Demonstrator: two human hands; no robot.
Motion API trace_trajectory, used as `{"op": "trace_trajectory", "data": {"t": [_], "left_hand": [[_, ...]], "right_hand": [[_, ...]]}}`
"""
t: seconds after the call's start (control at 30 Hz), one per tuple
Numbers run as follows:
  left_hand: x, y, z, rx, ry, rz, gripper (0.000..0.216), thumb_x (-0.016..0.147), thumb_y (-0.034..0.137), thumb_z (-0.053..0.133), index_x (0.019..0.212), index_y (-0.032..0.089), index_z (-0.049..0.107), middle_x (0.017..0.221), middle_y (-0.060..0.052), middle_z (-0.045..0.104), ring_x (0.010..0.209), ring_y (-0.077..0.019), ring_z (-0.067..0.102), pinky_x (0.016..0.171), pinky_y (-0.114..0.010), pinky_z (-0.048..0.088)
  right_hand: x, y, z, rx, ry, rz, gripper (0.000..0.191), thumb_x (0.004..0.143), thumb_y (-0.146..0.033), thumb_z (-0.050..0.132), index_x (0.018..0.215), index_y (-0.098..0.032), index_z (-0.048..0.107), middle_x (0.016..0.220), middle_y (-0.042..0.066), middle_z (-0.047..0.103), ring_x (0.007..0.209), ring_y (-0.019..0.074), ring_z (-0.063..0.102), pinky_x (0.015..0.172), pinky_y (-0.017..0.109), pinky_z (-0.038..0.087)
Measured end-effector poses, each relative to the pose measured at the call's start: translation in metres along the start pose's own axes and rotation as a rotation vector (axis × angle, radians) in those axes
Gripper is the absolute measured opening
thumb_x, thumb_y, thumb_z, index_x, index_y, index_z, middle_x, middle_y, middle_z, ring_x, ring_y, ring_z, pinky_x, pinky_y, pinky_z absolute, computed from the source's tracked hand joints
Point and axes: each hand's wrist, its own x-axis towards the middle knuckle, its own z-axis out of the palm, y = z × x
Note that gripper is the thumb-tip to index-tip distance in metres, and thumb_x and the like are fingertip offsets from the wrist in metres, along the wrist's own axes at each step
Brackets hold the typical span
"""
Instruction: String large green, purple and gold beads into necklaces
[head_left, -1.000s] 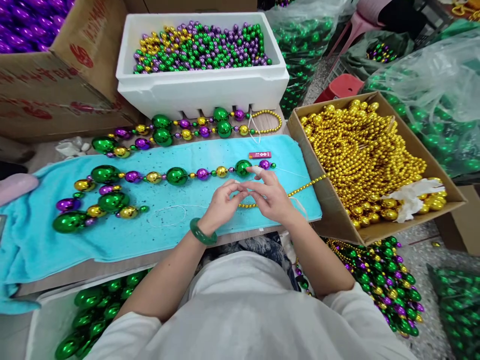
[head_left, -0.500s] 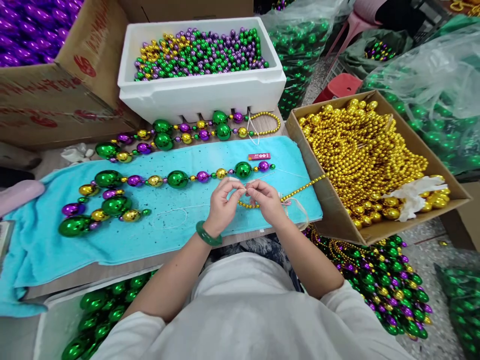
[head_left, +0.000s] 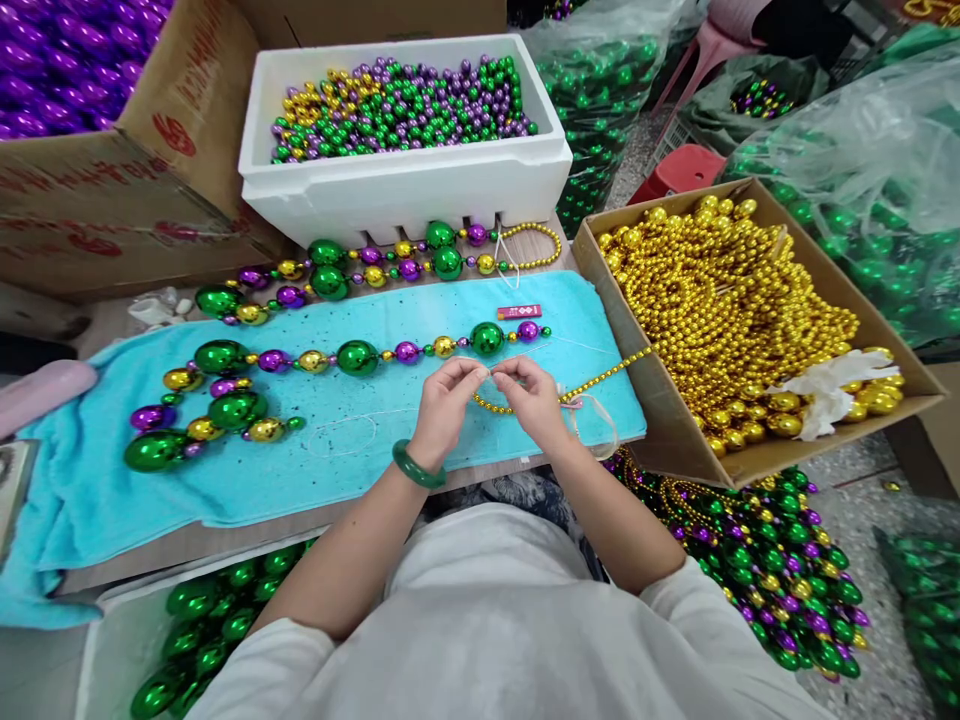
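From the left end of the worktop [head_left: 187, 552], I have a string of green, purple and gold beads [head_left: 357, 357], curled back near the left edge and then running along the back of the blue towel [head_left: 255, 450]. Right of the curl, a pale thread [head_left: 375, 432] lies looped toward the front edge. Right of centre, my left hand [head_left: 444, 405] is above the towel, thumb and forefinger together. My right hand [head_left: 531, 400] faces it, fingertips likewise pinched and nearly meeting the left's; what sits between them is too fine for me to tell. Below both, a gold strand [head_left: 606, 378] runs past the right edge to a cardboard box [head_left: 667, 420]. I'd judge this step to be close fingertip work, perhaps on thread; the next move calls for steady pinches and slack in that strand.
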Motion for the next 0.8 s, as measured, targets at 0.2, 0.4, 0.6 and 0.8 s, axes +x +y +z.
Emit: {"op": "trace_trajectory", "data": {"t": [0.2, 0.4, 0.6, 0.8], "left_hand": [[0.0, 0.0, 0.004, -0.016, 0.081, 0.019, 0.008, 0.072, 0.026, 0.071, 0.071, 0.019, 0.068, 0.076, 0.001, 0.062, 0.077, -0.0127, 0.054, 0.079, -0.026, 0.043], [-0.003, -0.001, 0.008, -0.039, 0.111, 0.012, 0.007, 0.072, 0.025, 0.07, 0.072, 0.019, 0.068, 0.076, 0.001, 0.062, 0.076, -0.012, 0.055, 0.08, -0.026, 0.044], [-0.004, 0.0, 0.011, -0.023, 0.132, 0.032, 0.007, 0.072, 0.024, 0.07, 0.068, 0.018, 0.069, 0.072, 0.002, 0.06, 0.074, -0.0118, 0.054, 0.076, -0.026, 0.044], [-0.002, -0.002, 0.005, 0.061, 0.09, 0.055, 0.01, 0.072, 0.027, 0.071, 0.07, 0.017, 0.071, 0.073, 0.0, 0.061, 0.075, -0.0137, 0.055, 0.076, -0.028, 0.043]], "right_hand": [[-0.012, -0.005, 0.006, -0.466, 0.116, -0.475, 0.015, 0.09, -0.021, 0.049, 0.087, -0.022, 0.063, 0.08, 0.007, 0.062, 0.076, 0.0189, 0.057, 0.072, 0.034, 0.048], [-0.008, -0.001, 0.011, -0.618, 0.111, -0.492, 0.018, 0.093, -0.022, 0.046, 0.087, -0.021, 0.064, 0.079, 0.008, 0.061, 0.077, 0.0203, 0.057, 0.072, 0.034, 0.047], [-0.005, 0.004, 0.015, -0.789, 0.217, -0.62, 0.018, 0.091, -0.017, 0.048, 0.081, -0.021, 0.062, 0.073, 0.006, 0.06, 0.072, 0.0183, 0.056, 0.067, 0.03, 0.045], [0.005, 0.0, 0.007, -0.91, 0.324, -0.749, 0.011, 0.085, -0.013, 0.05, 0.08, -0.02, 0.056, 0.073, 0.004, 0.06, 0.07, 0.0157, 0.055, 0.064, 0.026, 0.044]]}}
